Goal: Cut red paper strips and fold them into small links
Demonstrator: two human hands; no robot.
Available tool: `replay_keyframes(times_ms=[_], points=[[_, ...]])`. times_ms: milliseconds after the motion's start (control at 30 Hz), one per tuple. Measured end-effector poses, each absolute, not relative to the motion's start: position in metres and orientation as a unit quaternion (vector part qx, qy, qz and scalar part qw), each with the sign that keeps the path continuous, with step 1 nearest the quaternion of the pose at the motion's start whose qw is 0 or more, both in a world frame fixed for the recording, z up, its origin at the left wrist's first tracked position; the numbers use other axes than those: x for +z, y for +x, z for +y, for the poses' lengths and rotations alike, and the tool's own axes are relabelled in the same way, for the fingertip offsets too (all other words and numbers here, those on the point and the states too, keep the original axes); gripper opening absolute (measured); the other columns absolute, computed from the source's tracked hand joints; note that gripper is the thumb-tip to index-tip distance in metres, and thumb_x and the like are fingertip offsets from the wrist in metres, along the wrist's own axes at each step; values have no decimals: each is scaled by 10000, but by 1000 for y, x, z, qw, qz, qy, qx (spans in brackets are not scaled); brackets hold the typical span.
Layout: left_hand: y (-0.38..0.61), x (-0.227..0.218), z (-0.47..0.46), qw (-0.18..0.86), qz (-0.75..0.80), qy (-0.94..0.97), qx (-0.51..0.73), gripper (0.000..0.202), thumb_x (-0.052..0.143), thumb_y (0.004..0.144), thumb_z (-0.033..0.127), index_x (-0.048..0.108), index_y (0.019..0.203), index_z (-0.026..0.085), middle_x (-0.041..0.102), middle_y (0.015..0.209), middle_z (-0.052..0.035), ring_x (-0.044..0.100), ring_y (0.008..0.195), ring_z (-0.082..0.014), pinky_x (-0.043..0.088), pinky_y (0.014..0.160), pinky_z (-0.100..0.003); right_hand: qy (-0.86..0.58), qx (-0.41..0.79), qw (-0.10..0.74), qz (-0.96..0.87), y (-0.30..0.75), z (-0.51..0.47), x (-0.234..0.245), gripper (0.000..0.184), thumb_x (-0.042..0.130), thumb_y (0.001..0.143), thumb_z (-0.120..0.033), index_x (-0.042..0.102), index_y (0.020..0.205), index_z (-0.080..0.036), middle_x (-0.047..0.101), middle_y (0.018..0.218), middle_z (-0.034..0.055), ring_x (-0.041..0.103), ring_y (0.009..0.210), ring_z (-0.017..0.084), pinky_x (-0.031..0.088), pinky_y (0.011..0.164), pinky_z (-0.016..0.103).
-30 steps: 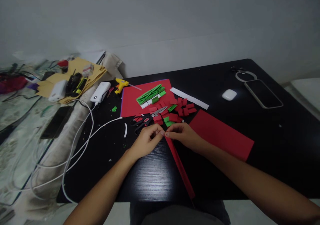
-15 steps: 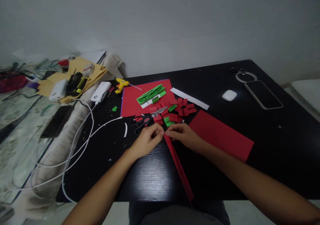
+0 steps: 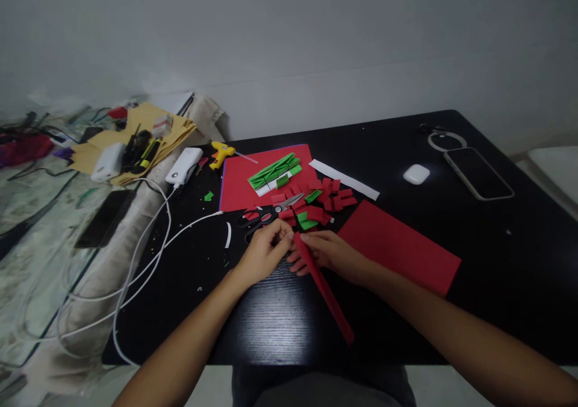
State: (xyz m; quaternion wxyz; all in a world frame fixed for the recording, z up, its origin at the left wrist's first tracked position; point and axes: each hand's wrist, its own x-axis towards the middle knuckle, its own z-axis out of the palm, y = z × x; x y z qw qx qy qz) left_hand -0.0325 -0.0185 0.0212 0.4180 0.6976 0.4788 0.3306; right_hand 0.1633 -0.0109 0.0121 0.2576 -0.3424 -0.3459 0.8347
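The right hand [image 3: 327, 253] comes off its pinch and now lies open, fingers spread against the far end of the red paper strip [image 3: 329, 298], which runs down the tabletop [image 3: 266, 316] toward the person. The left hand [image 3: 266, 251] seems to be pinching that same tip, though the view is tight there. Creasing looks to be under way, and the next move calls for even pressure along the fold with the edges matched

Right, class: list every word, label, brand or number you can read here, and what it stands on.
No readable text anywhere.
The small box on the brown envelopes: print too blurred to read.
The power bank, glue gun, phone, red paper strip: no legible marks.
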Motion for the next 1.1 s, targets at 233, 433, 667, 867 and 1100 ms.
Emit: replay_keyframes(times_ms=[233, 433, 667, 867, 1100], points=[[-31, 21, -18, 413, 486, 694, 335, 229, 493, 1005, 344, 566, 874, 170, 596, 727, 10, 508, 650, -116, 407, 646, -236, -349, 797, 278, -407, 164, -12, 14, 410, 725, 841, -526, 713, 885, -118, 737, 778, 74, 712, 654, 170, 593, 678, 322], [-30, 21, -18, 412, 492, 690, 335, 227, 490, 1006, 343, 568, 881, 170, 608, 740, 6, 516, 652, -117, 411, 649, -237, -373, 742, 303, -467, 161, -12, 15, 404, 694, 849, -531, 695, 848, -127, 703, 717, 36, 662, 570, 140, 552, 582, 280], [-31, 19, -18, 406, 504, 686, 333, 236, 493, 1005, 358, 568, 880, 172, 569, 719, 19, 501, 645, -112, 402, 645, -232, -393, 717, 295, -494, 162, -13, 25, 375, 695, 844, -500, 670, 740, -141, 650, 637, 5, 589, 524, 108, 505, 528, 241], [-34, 15, -18, 403, 513, 679, 337, 221, 501, 997, 355, 563, 882, 177, 545, 688, 28, 486, 621, -113, 392, 626, -229, -401, 718, 293, -488, 162, -13, 24, 383, 655, 871, -513, 690, 812, -137, 673, 695, 25, 593, 528, 110, 493, 499, 238], [-26, 18, -20, 443, 515, 646, 349, 248, 509, 991, 375, 592, 875, 172, 637, 728, -1, 537, 642, -122, 410, 615, -227, -393, 702, 304, -510, 161, -14, 20, 398, 649, 870, -522, 672, 757, -141, 650, 633, 10, 574, 496, 105, 481, 486, 235]])
